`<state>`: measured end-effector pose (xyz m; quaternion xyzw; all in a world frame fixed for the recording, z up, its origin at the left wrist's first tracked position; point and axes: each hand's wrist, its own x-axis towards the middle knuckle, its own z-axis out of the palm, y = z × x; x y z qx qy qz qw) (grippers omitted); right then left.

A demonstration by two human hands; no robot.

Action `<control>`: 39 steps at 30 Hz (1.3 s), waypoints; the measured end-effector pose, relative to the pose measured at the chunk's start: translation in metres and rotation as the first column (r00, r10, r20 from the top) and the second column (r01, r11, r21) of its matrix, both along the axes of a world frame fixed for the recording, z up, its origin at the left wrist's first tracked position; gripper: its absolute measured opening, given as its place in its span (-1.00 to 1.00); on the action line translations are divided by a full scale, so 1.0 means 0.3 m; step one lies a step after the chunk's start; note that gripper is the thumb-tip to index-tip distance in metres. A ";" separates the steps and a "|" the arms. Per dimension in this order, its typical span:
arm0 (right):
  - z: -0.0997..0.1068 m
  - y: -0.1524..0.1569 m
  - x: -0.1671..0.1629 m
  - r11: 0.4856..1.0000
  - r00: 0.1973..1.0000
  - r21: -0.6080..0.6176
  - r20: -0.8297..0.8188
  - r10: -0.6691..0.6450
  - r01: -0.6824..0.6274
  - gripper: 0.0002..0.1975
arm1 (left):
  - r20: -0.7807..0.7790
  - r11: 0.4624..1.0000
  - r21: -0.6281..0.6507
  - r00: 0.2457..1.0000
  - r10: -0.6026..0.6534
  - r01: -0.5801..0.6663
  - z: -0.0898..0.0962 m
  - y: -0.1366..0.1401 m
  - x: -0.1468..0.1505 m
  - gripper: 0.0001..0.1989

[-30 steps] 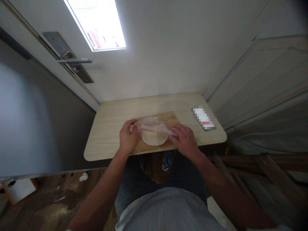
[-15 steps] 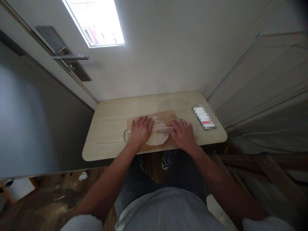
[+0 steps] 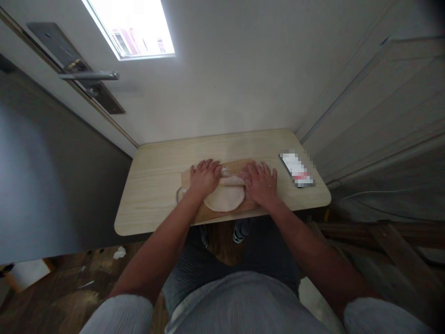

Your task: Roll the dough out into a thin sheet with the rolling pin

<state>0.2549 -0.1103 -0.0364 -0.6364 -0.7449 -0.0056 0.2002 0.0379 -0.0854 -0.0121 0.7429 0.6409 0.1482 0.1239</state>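
The left hand [image 3: 206, 178] has shifted inward from the board's left end, and both hands now reach farther toward the door [image 3: 222, 93]. One rolling pin [image 3: 232, 181] lies across the far part of one dough round [image 3: 225, 198]; the two hands, palms down with fingers extended, cover the pin's ends, the right hand [image 3: 260, 181] included. The dough sits between and nearer than the hands, on one board [image 3: 238, 165]. One phone [image 3: 297, 169] lies rightward on the pale table [image 3: 149, 195], against the door.
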 end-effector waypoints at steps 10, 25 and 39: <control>-0.001 0.104 -0.001 0.998 1.000 -0.050 0.013 -0.028 0.028 -0.50 | -0.009 0.997 -0.072 1.000 0.008 -0.009 0.008 0.083 0.003 -0.53; 0.011 0.120 -0.005 0.988 0.995 -0.137 0.083 -0.061 0.072 -0.46 | -0.137 1.000 0.008 0.991 0.002 -0.001 0.025 0.060 0.025 -0.53; -0.019 -0.147 0.033 1.000 0.999 -0.027 0.031 -0.007 0.008 -0.48 | -0.209 0.989 0.130 0.977 -0.037 0.065 0.046 -0.243 0.033 -0.49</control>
